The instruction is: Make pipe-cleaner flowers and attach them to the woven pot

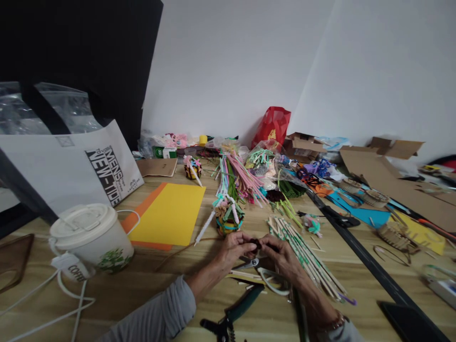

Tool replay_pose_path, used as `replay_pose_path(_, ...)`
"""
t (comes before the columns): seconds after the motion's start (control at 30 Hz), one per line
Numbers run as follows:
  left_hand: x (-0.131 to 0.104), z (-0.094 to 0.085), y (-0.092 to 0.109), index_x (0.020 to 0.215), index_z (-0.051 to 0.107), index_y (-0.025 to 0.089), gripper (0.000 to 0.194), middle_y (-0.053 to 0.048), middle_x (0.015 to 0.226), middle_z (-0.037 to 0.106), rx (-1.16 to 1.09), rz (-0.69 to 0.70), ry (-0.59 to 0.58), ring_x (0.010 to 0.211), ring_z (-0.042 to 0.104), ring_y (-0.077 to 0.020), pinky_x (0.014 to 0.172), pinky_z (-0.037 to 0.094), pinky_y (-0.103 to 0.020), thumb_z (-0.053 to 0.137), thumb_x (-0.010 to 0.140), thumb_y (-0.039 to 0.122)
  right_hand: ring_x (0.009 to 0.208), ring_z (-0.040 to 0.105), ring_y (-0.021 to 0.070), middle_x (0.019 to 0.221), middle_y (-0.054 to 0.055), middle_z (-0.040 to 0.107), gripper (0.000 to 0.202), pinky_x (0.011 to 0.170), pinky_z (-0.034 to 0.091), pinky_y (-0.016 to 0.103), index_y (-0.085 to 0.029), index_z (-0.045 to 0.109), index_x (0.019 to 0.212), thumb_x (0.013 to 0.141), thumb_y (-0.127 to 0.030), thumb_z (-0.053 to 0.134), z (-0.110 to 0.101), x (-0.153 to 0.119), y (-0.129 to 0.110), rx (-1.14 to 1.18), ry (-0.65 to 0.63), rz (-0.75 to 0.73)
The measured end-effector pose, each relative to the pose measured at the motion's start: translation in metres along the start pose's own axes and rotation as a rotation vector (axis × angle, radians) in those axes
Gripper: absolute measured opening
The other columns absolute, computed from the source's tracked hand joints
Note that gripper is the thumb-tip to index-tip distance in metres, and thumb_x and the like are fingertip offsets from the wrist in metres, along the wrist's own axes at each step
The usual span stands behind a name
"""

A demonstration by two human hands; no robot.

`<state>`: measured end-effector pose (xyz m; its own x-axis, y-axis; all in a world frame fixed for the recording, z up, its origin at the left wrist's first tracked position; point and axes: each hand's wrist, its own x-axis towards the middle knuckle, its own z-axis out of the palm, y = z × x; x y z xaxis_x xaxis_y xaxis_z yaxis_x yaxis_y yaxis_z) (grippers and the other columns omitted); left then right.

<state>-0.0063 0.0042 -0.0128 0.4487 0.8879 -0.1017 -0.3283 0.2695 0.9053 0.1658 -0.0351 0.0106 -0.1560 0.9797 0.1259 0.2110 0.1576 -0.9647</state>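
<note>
Over the wooden table, my left hand (238, 248) and my right hand (280, 252) meet with bent fingers, pinching a small dark brown curled pipe cleaner (255, 243) between them. Just behind the left fingers stands a little woven basket (228, 223) trimmed with coloured pipe cleaners. Scissors (271, 282) with pale handles lie under my hands, partly covered by the right one. Closer to me are pliers (242, 304) with dark green handles. To the right of my right hand lies a bundle of thin sticks (306, 256) with green-and-white wrapping.
Bunches of pipe cleaners (245, 173) fill the back. A second small basket (193, 169) stands behind yellow sheets (171, 213). On the left are a lidded white cup (93, 237) with a cable and a white bag (71, 166). Cardboard (384, 175) covers the far right.
</note>
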Motion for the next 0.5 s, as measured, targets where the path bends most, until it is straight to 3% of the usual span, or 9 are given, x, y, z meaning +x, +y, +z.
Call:
replay_pose_path(0.33,0.001,0.0,0.0,0.078,0.07,0.01,0.044,-0.004,0.07,0.068,0.046,-0.017,-0.037,0.057,0.06,-0.0111,0.058,0.049,-0.023,0.086,0.052,0.041,0.072,0.056,0.0167,0.078,0.004,0.064,0.033,0.066,0.044,0.028,-0.015,0.07,0.08,0.08,-0.048,0.067,0.0,-0.002,0.002,0.124,-0.1,0.09)
replay_pose_path(0.5,0.002,-0.004,-0.001,0.079,0.071,0.009,0.043,-0.005,0.072,0.068,0.061,-0.034,-0.095,0.057,0.058,-0.0095,0.057,0.047,-0.022,0.085,0.055,0.042,0.061,0.054,0.0128,0.074,0.004,0.065,0.036,0.057,0.041,0.025,-0.014,0.069,0.08,0.076,-0.049,0.071,0.001,-0.002,0.01,0.229,-0.127,0.189)
